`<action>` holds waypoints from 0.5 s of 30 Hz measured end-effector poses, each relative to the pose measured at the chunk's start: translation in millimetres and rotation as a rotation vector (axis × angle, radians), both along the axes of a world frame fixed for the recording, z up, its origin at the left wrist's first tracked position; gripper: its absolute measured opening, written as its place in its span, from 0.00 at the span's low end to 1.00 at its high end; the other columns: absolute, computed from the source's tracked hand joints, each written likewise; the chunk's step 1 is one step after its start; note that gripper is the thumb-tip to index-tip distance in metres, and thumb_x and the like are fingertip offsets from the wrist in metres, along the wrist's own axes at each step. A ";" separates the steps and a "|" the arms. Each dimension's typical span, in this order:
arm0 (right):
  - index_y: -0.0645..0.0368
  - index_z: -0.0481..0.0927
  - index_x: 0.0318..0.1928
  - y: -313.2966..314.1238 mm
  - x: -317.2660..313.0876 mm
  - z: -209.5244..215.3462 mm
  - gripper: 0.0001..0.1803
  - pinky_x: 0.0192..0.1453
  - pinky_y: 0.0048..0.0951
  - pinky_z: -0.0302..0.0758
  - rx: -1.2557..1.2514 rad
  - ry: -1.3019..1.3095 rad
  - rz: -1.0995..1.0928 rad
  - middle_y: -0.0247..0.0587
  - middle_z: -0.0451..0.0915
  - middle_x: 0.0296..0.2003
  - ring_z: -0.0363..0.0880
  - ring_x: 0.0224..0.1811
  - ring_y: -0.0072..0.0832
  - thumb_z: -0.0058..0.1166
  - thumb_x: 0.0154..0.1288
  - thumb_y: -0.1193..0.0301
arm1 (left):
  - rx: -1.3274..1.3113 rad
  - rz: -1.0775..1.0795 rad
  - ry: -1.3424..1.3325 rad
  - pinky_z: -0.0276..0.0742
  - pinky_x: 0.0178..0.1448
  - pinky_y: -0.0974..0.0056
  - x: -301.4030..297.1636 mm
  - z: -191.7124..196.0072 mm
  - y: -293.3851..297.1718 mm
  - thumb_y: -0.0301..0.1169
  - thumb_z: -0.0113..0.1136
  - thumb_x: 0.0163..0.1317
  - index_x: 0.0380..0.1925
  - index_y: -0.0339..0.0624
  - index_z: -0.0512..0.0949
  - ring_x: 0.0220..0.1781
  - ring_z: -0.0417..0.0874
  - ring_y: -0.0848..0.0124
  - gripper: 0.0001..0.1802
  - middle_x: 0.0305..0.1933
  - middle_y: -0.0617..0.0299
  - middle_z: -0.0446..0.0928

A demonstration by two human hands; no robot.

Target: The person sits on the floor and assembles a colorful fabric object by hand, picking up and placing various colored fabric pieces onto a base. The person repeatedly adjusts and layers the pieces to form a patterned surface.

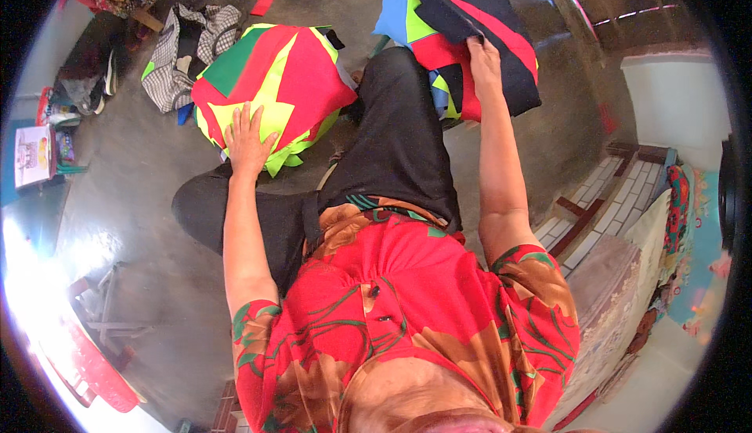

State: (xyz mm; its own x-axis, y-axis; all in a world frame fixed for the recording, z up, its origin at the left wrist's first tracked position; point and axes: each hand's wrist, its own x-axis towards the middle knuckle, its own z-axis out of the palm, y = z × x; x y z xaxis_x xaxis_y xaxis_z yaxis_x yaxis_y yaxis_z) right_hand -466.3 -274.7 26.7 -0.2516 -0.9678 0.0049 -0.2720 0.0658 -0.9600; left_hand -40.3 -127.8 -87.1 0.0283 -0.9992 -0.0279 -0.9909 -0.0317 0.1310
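Note:
At the left, a heap of cut fabric pieces (313,84) in red, neon yellow and green sits in front of my bent knee. My left hand (249,142) lies on its near side, fingers spread on a neon yellow piece. Further right stands a second heap of fabric pieces (424,22) in black, red, light blue and neon green. On top of it my right hand (483,63) grips the edge of a black fabric piece (446,16) between thumb and fingers. The fingertips of this hand are partly hidden under the cloth.
A checkered cloth bag (168,73) lies on the floor left of the heaps, near a small red scrap (263,3). A red plastic chair (98,362) stands at the lower left. On the right are a wooden slatted frame (587,210) and a low white wall (674,104).

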 end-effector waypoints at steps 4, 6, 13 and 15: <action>0.65 0.73 0.53 1.9 -18.9 32.3 0.19 0.55 0.29 0.71 -0.119 -0.560 -0.093 0.41 0.78 0.48 0.76 0.48 0.30 0.40 0.69 0.66 | -0.008 0.010 0.005 0.45 0.71 0.44 -1.0 -0.1 -2.0 0.48 0.59 0.56 0.66 0.58 0.58 0.75 0.46 0.60 0.37 0.73 0.63 0.48; 0.66 0.71 0.56 13.9 -15.4 63.9 0.20 0.61 0.37 0.71 -0.221 -0.809 0.032 0.46 0.75 0.55 0.75 0.55 0.39 0.36 0.69 0.71 | -0.012 0.006 0.005 0.45 0.71 0.44 -1.3 1.2 -2.0 0.48 0.59 0.56 0.65 0.57 0.59 0.74 0.46 0.60 0.37 0.73 0.63 0.48; 0.69 0.71 0.55 41.9 36.5 101.8 0.20 0.64 0.43 0.68 -0.270 -0.961 -0.068 0.55 0.74 0.54 0.74 0.56 0.44 0.37 0.67 0.72 | -0.027 0.009 0.043 0.45 0.71 0.44 1.9 -1.8 0.2 0.46 0.61 0.55 0.65 0.57 0.59 0.74 0.47 0.59 0.38 0.73 0.63 0.49; 0.67 0.70 0.56 39.1 38.4 77.9 0.20 0.65 0.41 0.68 -0.293 -1.424 0.541 0.53 0.73 0.55 0.73 0.57 0.41 0.38 0.68 0.71 | -0.134 -0.023 0.063 0.49 0.70 0.44 1.2 0.6 0.9 0.47 0.63 0.53 0.65 0.55 0.60 0.73 0.50 0.58 0.39 0.72 0.60 0.52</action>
